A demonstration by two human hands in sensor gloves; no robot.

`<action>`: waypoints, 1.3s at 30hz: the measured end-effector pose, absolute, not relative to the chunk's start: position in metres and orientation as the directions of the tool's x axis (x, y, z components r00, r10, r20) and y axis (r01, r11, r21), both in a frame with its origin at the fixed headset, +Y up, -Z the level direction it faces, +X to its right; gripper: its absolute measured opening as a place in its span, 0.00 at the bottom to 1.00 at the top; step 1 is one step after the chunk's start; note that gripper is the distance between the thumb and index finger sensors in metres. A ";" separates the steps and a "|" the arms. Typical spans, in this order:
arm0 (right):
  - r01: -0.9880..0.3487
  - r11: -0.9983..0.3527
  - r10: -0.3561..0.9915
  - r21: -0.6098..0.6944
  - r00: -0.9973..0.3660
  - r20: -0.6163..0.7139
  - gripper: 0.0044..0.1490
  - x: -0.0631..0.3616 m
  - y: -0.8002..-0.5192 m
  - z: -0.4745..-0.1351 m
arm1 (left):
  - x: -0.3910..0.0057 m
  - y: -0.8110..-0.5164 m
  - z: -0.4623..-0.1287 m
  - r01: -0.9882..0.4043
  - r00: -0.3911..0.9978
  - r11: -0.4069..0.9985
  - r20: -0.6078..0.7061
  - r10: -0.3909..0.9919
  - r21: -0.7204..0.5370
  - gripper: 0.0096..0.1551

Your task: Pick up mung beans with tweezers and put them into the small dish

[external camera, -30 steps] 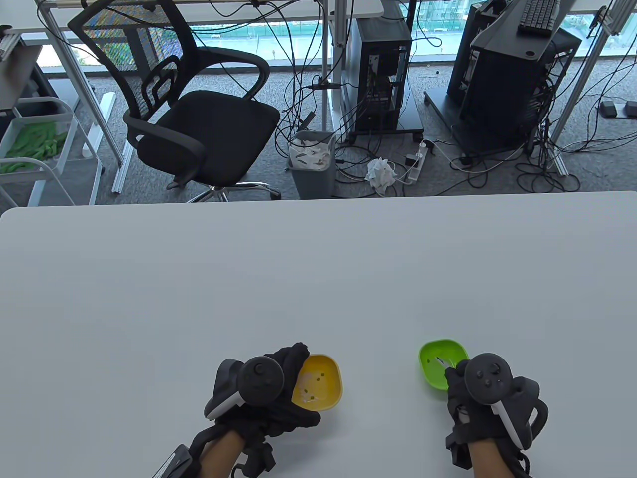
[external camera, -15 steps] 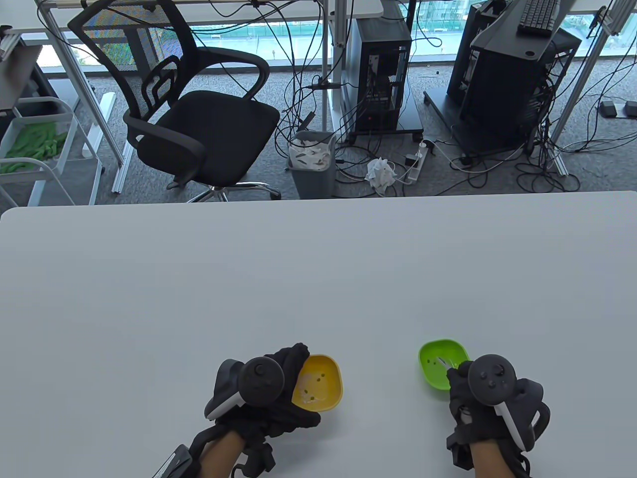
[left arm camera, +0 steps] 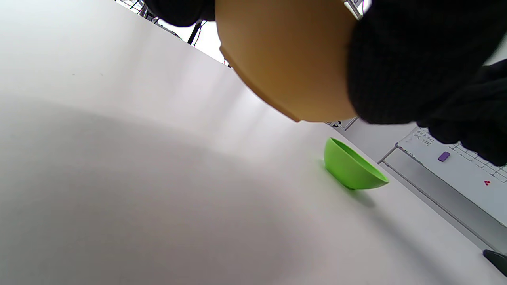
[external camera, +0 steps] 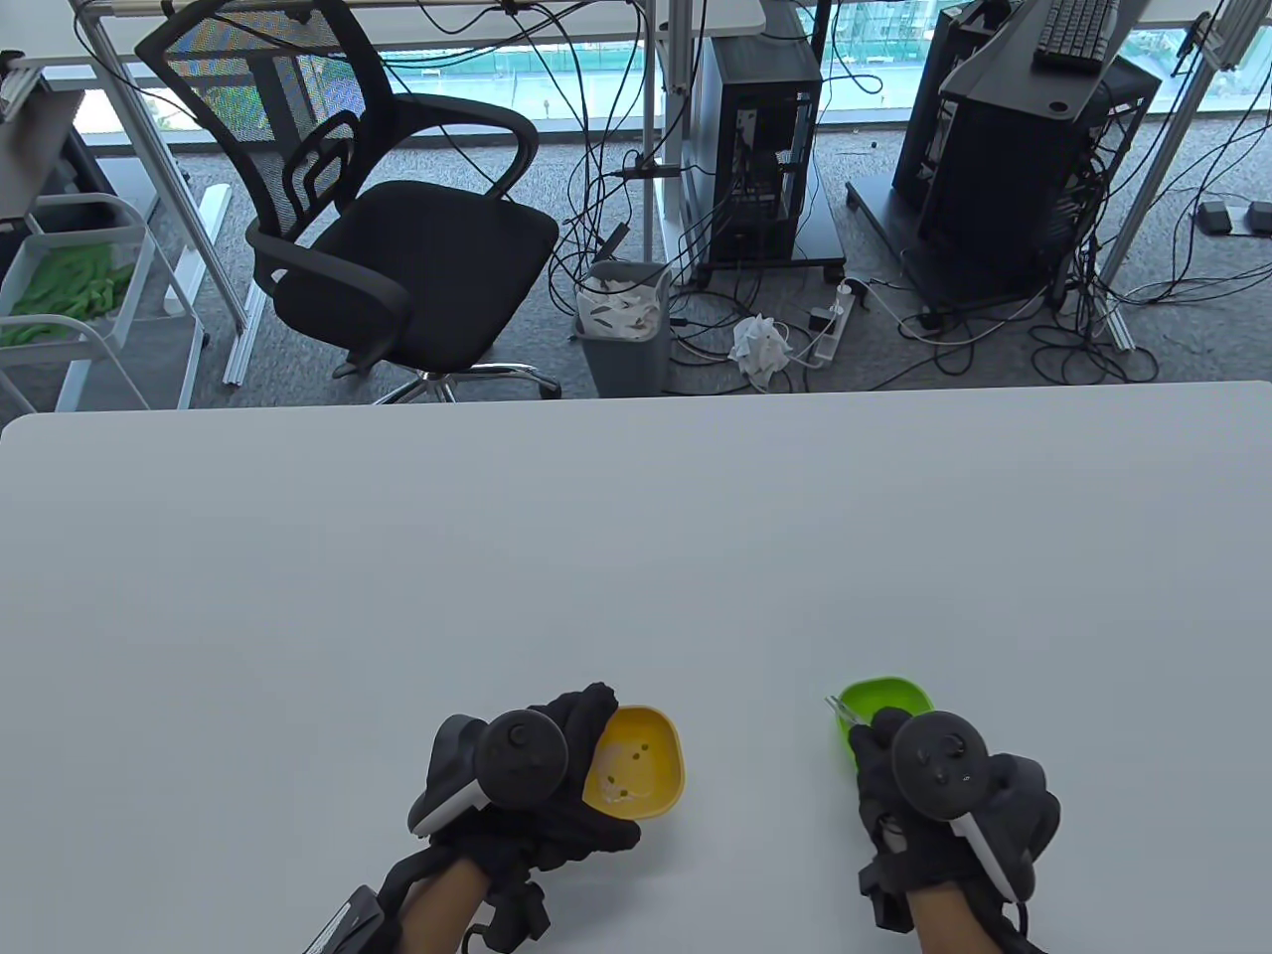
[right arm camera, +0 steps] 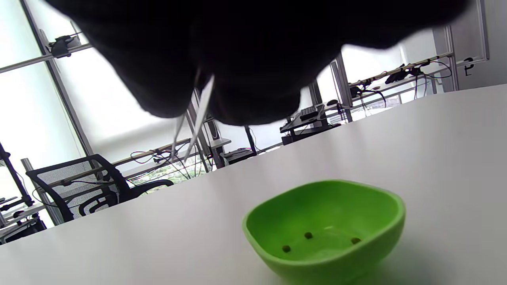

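My left hand (external camera: 556, 810) grips the left rim of a yellow dish (external camera: 646, 760) that holds several mung beans (external camera: 618, 792). In the left wrist view its fingers (left arm camera: 416, 59) wrap the yellow dish (left arm camera: 285, 59), whose underside looks tilted up off the table. My right hand (external camera: 899, 795) pinches metal tweezers (external camera: 843, 709); their tips point left over the left rim of a green dish (external camera: 889, 696). In the right wrist view the tweezers (right arm camera: 196, 118) hang above the table with the tips slightly apart and nothing seen between them. The green dish (right arm camera: 328, 225) holds three beans (right arm camera: 308, 235).
The white table (external camera: 596, 556) stretches far beyond the dishes to its back edge. An office chair (external camera: 388, 219), a bin (external camera: 621, 323) and computer towers (external camera: 755, 129) stand on the floor behind it. The green dish also shows in the left wrist view (left arm camera: 352, 168).
My right hand has moved left and the tweezers have come up out of the green dish, tips now over its left rim. My left hand and the yellow dish have not moved.
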State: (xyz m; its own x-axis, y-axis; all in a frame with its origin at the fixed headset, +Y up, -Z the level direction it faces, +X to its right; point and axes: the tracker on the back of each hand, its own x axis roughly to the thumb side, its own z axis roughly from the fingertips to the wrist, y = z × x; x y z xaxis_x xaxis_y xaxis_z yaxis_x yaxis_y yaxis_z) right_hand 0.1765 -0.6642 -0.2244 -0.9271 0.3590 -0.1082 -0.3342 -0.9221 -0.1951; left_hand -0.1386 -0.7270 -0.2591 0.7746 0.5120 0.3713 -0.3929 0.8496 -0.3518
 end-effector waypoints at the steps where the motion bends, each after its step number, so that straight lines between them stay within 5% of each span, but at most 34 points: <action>1: -0.325 -0.926 0.343 -0.192 -0.937 -0.065 0.23 0.162 -0.658 -0.224 | -0.139 -0.727 -0.259 -0.394 0.775 0.849 0.369 0.513 -0.353 0.78; 5: -0.283 -0.945 0.269 -0.162 -0.958 0.102 0.23 0.096 -0.643 -0.220 | -0.141 -0.727 -0.260 -0.399 0.777 0.846 0.360 0.517 -0.355 0.78; 12: -0.171 -0.980 0.150 -0.098 -0.970 0.192 0.23 0.046 -0.651 -0.221 | -0.141 -0.726 -0.260 -0.398 0.774 0.847 0.367 0.516 -0.351 0.78; 21: -0.061 -0.995 0.045 -0.074 -0.979 0.199 0.23 0.034 -0.662 -0.226 | -0.141 -0.725 -0.260 -0.400 0.769 0.849 0.377 0.516 -0.345 0.78; 39: -0.045 -0.997 0.032 -0.055 -0.978 0.204 0.22 0.033 -0.667 -0.227 | -0.139 -0.726 -0.259 -0.384 0.774 0.854 0.382 0.505 -0.351 0.78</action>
